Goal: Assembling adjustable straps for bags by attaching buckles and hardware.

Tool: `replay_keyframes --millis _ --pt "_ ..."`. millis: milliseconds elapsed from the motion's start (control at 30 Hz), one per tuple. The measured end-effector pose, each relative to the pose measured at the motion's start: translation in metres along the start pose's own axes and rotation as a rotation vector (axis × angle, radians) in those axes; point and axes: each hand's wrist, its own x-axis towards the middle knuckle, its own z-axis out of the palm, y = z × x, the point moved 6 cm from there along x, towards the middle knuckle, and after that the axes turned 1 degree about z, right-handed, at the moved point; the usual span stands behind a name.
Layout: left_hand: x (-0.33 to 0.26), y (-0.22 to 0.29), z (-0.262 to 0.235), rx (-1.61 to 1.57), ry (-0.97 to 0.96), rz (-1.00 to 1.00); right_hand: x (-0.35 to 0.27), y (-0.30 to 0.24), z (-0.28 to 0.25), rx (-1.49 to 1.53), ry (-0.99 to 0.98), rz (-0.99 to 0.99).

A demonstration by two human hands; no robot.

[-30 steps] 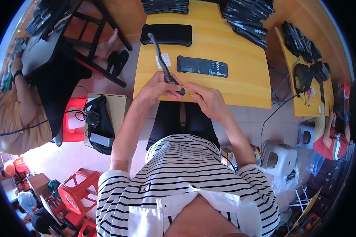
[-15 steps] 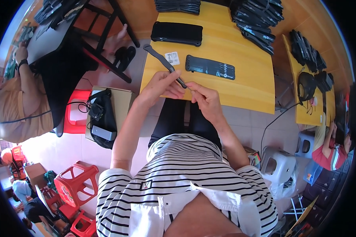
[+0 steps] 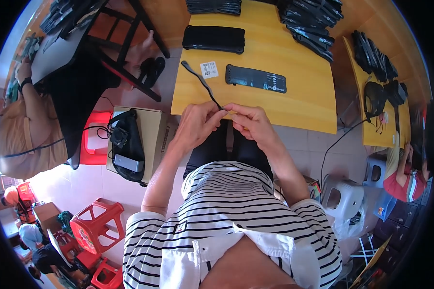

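A narrow black strap (image 3: 203, 85) slants up and left from my fingers, its loose end over the left part of the wooden table. My left hand (image 3: 196, 125) is closed on the strap's near end. Against it, the fingers of my right hand (image 3: 252, 124) pinch the same end; the fingertips hide exactly what lies between them. Just beyond my hands a flat dark band with white printed marks (image 3: 250, 78) lies on the table. Beside it is a small white label (image 3: 209, 70). Farther back lies a thick black folded piece (image 3: 213, 39).
Bundled black bands (image 3: 306, 24) are piled at the table's (image 3: 294, 113) far right. To the left, a cardboard box (image 3: 152, 130) carries a black bag and cables. Red stools (image 3: 96, 224) and a grey stool (image 3: 341, 195) stand behind. Other people sit at both sides.
My hands have drawn slightly nearer to me and come together at the strap's end. My left hand has turned so its back shows, and the strap now appears edge-on.
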Motion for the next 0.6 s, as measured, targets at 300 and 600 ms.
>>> replay_keyframes --millis 300,600 --pt "0.0 -0.006 0.003 -0.151 -0.07 0.102 -0.003 0.006 0.003 0.199 -0.156 0.127" --pt "-0.004 -0.009 0.004 -0.543 -0.041 -0.061 -0.005 0.013 0.012 0.486 -0.259 0.206"
